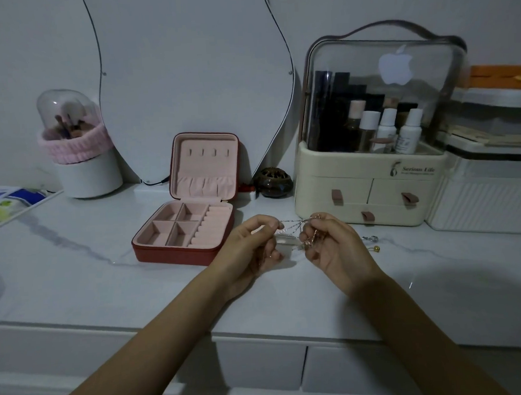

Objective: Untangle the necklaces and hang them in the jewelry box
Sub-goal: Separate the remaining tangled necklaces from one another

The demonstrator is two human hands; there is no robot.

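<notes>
Both hands pinch the tangled necklaces: left hand, right hand, just right of the open jewelry box. Bare tabletop lies in front of the box toward the near edge.

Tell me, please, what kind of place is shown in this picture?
Probably a dressing table at home: a mirror stands against the wall, a makeup organizer holds bottles, and an open jewelry box sits on the marble-look tabletop.

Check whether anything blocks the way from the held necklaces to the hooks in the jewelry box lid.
Nothing visible does. Both hands pinch the tangled necklaces just right of the open jewelry box; the lid hooks are bare.
</notes>
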